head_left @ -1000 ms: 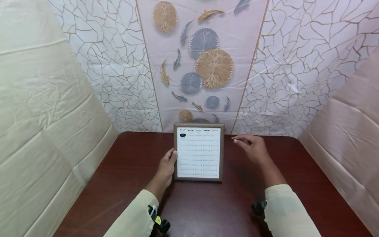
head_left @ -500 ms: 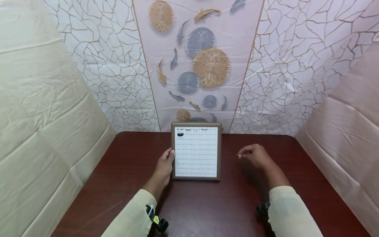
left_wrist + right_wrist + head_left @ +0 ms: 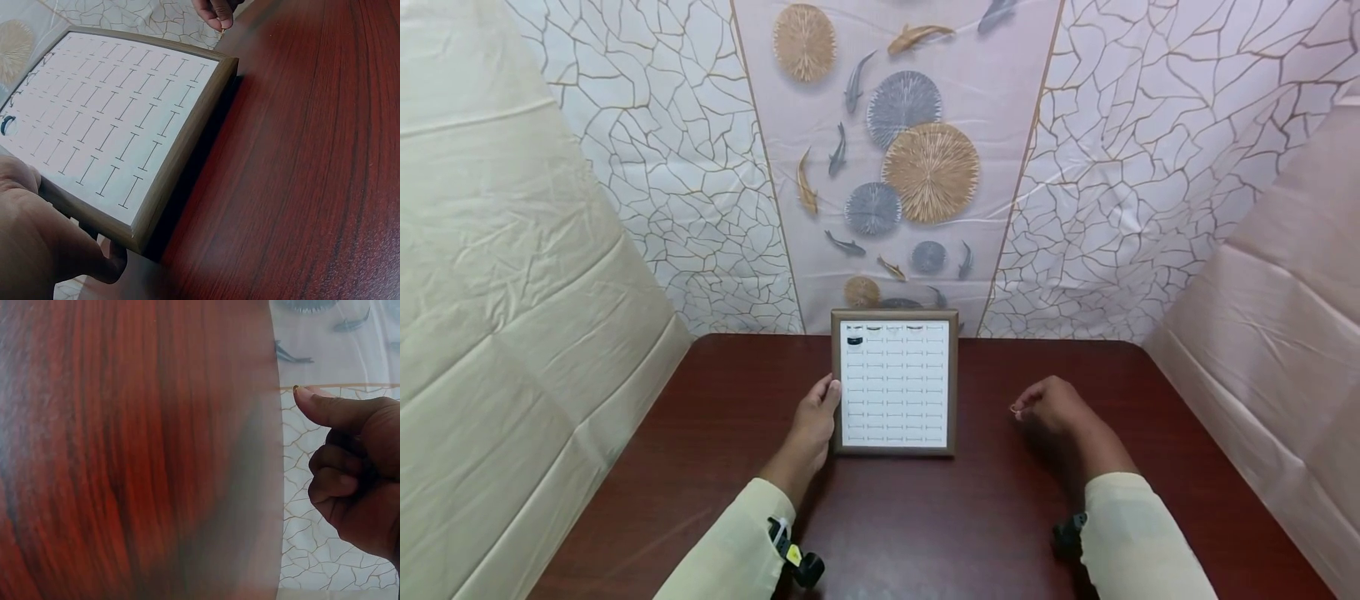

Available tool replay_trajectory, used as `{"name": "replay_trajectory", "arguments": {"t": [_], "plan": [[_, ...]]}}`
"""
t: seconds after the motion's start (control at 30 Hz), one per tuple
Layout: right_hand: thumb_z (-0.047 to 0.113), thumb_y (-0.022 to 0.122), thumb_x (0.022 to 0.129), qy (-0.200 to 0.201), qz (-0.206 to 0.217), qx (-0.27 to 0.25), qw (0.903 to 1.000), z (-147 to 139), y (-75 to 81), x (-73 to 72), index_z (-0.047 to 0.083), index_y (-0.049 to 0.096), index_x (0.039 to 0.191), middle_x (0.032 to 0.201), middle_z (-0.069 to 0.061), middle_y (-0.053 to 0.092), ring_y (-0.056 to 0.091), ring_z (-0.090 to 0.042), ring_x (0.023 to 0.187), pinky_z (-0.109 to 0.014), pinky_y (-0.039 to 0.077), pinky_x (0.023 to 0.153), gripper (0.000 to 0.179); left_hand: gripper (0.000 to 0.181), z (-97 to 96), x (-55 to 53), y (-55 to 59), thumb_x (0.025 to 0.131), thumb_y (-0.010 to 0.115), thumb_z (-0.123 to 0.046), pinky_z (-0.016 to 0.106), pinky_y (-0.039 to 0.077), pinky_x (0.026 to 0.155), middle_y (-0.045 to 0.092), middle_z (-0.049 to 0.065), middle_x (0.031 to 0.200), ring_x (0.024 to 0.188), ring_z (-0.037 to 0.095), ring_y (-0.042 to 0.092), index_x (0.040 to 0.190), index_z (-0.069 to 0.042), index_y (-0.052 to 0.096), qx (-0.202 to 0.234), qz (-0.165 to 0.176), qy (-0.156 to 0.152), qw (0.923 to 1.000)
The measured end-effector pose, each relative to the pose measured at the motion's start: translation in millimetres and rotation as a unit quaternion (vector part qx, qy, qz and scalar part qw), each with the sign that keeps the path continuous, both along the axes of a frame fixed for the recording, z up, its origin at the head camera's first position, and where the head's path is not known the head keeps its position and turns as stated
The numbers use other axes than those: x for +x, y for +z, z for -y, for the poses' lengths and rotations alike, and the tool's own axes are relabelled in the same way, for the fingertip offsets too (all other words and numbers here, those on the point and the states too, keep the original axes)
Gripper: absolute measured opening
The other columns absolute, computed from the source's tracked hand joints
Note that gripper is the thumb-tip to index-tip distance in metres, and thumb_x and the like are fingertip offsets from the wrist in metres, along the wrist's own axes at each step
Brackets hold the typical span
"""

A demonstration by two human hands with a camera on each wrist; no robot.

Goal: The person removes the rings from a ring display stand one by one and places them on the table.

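My left hand (image 3: 816, 417) grips the left edge of a brown-framed white board (image 3: 895, 383), which is propped up on the table. Rows of short printed lines cover the board's face, also seen in the left wrist view. Thin dark pieces sit along its top row, and a thick black band (image 3: 854, 340) sits at the left below them. To the right of the board, my right hand (image 3: 1051, 406) pinches a thin gold ring (image 3: 1013, 409) between thumb and fingers. Only a bit of that ring (image 3: 295, 389) shows at the thumb tip in the right wrist view.
The dark red wood-grain table (image 3: 880, 525) reaches back to a patterned cloth (image 3: 925, 167) hanging behind it. Pale cloth walls (image 3: 550, 275) stand on both sides. A small black camera (image 3: 807, 570) is strapped at the left sleeve.
My right hand has come down and slightly right, away from the board's upper right side, still pinching the gold ring. The left hand keeps its grip on the board; the head view shifted slightly.
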State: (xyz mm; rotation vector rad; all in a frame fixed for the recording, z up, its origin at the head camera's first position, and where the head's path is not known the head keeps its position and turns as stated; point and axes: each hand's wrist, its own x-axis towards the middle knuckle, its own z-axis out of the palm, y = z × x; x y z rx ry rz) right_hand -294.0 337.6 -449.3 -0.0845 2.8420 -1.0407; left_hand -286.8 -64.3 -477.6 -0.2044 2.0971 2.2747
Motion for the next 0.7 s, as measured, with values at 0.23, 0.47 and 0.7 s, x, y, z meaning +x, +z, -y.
{"name": "replay_trajectory", "arguments": {"t": [0.23,0.47,0.7], "plan": [[0.001,0.078,0.094,0.004,0.009,0.012,0.9999,-5,-7.7,-2.3,-0.002,0.082,0.091,0.096,-0.013,0.083,0.065,-0.018,0.086,-0.028,0.051,0.076,0.006,0.059,0.6,-1.0,-0.9,0.118,0.050,-0.032,0.056,0.023,0.138,0.044,0.020,0.172,0.164,0.037,0.032,0.169,-0.005,0.037,-0.006,0.002,0.001,1.0000],[0.003,0.082,0.093,-0.001,0.024,0.026,0.9994,-9,-15.0,-4.7,-0.001,0.083,0.090,0.087,-0.005,0.082,0.061,-0.013,0.079,-0.027,0.048,0.074,0.005,0.061,2.3,-1.5,-4.2,0.119,0.049,-0.034,0.057,0.024,0.137,0.043,0.021,0.172,0.163,0.037,0.033,0.170,-0.005,0.035,-0.011,-0.002,-0.002,0.9999],[0.006,0.083,0.094,-0.003,0.025,0.022,0.9994,-13,-18.9,-4.1,-0.001,0.083,0.088,0.081,-0.002,0.079,0.061,-0.014,0.079,-0.029,0.049,0.074,0.009,0.061,2.4,-1.0,-2.6,0.118,0.050,-0.035,0.055,0.022,0.138,0.041,0.018,0.174,0.166,0.035,0.028,0.171,-0.007,0.036,-0.011,0.003,-0.006,0.9999]]}}
